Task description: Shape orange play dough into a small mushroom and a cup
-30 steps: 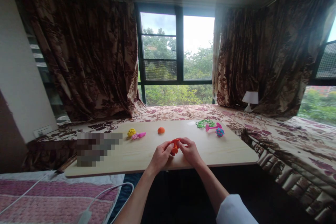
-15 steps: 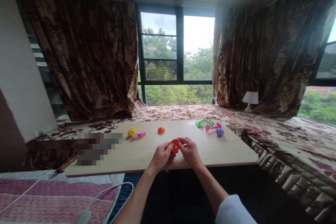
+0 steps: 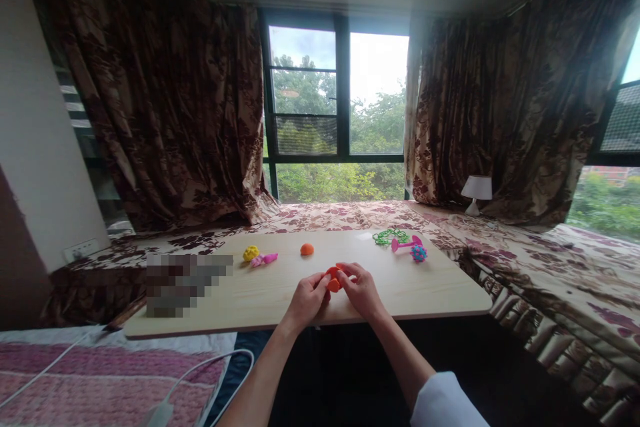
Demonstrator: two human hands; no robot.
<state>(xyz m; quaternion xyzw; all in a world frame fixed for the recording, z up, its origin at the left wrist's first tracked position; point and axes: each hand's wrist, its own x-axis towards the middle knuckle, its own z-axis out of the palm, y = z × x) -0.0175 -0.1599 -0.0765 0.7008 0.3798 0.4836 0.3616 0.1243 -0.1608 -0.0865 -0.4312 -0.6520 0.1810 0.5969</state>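
Observation:
My left hand (image 3: 309,295) and my right hand (image 3: 361,287) meet near the front edge of the pale wooden table (image 3: 240,307). Between them they pinch a small orange piece (image 3: 334,284) with a round knob facing me; its exact kind is unclear, and fingers cover its sides. Both thumbs press on it from above. Beyond the hands, apart from them, lies an orange dome-shaped piece (image 3: 307,249) on the tabletop.
At the left are a yellow knobbly toy (image 3: 251,253) and a pink toy (image 3: 264,259). A green bead string (image 3: 390,236), a pink dumbbell-shaped toy (image 3: 406,244) and a blue-pink spiky ball (image 3: 419,253) sit at the right. A pixelated patch hides the table's left end.
The orange piece tilts slightly between my fingers, its knob turning more towards me. My hands stay in nearly the same place, and the toys on the table have not moved.

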